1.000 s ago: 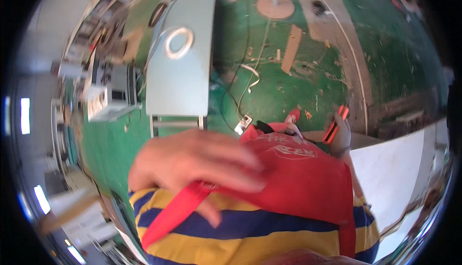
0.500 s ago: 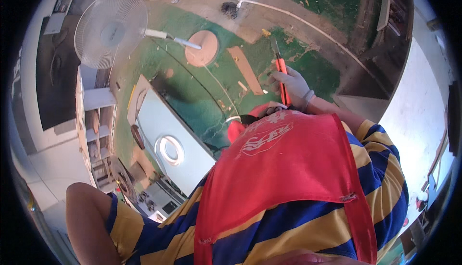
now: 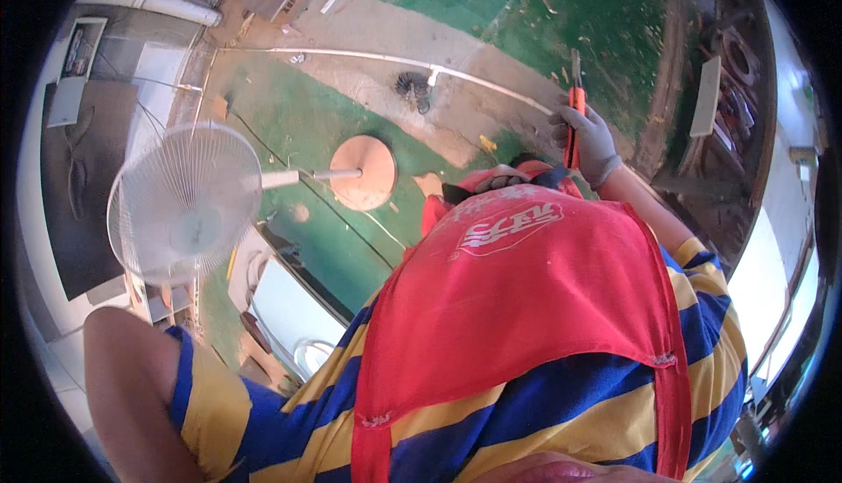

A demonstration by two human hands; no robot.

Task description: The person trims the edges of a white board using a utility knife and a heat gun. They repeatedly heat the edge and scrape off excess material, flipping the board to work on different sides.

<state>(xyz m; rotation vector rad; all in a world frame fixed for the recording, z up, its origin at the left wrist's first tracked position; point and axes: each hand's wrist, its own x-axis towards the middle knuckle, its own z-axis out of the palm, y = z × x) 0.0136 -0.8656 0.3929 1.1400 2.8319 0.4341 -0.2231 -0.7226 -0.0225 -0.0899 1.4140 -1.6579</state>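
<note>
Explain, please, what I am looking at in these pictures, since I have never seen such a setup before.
There is no machine, just a person using their own hands. A wide fisheye camera worn on the head looks down past the red fabric apron, and straight edges bend near the picture's rim. The grey-gloved right hand holds a slim orange-and-black tool; the left hand is out of view. On the pale table, partly hidden by the blue-and-yellow striped shirt, lies a white ring. A white pedestal fan stands on the green floor.

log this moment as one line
left hand: out of view | right hand: gloved, holding red-handled tool | pedestal fan: toward left
</note>
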